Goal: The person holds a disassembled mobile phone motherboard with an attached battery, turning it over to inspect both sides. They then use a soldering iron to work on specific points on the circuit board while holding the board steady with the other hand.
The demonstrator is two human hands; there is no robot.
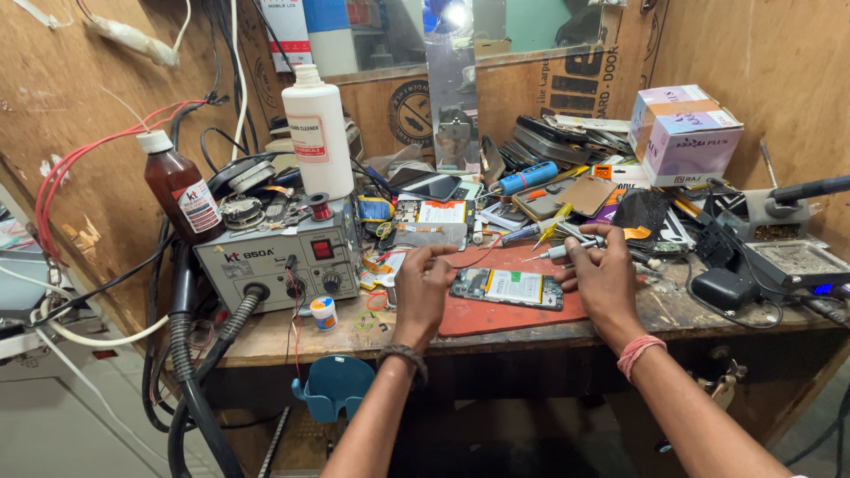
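The left hand (423, 288) rests at the left end of an opened phone (506, 289), its fingers (440, 257) curled together above that end; whether they pinch anything cannot be told. The right hand (605, 276) sits at the phone's right end, its fingers clamped on a slim screwdriver (560, 251) whose tip points toward 9 o'clock, just above the phone. The right wrist wears a pink band (639, 353), the left a dark bracelet (405, 358).

The phone lies flat, back cover off, with a pale battery showing, in the middle of a red mat (496, 317) on the wooden desk (266, 341).

At 12 o'clock from the phone lie a second opened phone (431, 212), a blue-handled tool (526, 178) and a pile of parts and dark cases. At 9 o'clock stands a grey hot-air station (279, 257) with knobs and a red switch; a small spool (319, 206) sits on its top, and a small white jar (324, 312) stands on the desk in front of it. Behind the station rise a tall white bottle (317, 131) and, further toward 10 o'clock, a brown bottle (183, 188) with a white cap. A black corrugated hose (181, 354) hangs off the desk's left edge, and a blue holder (335, 385) hangs below the front edge.

At 2 o'clock two stacked cardboard boxes (683, 133) stand against the wall. At 3 o'clock a black adapter (724, 288) lies beside a metal stand (797, 261), and a dark-handled iron (810, 188) rests on a holder above it.
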